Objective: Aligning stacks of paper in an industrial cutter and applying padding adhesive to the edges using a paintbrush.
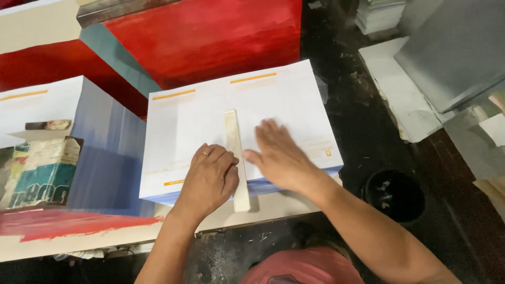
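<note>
A thick stack of white printed sheets point(200, 113) with orange bars lies before me on a red and cream table point(68, 231). A long cream-coloured flat stick point(233, 138) lies across the top sheet, its near end hanging past the stack's front edge. My left hand point(209, 179), with a ring on one finger, rests curled on the sheet and presses against the stick's left side. My right hand point(279, 155) lies flat and open on the sheet just right of the stick, slightly blurred.
A second, taller stack of sheets point(89, 131) stands at the left with a worn paper-wrapped block point(39, 171) leaning on it. A black round bin point(394, 194) sits on the dark floor at right. Grey boards point(452, 52) and loose white sheets point(405, 94) lie at the upper right.
</note>
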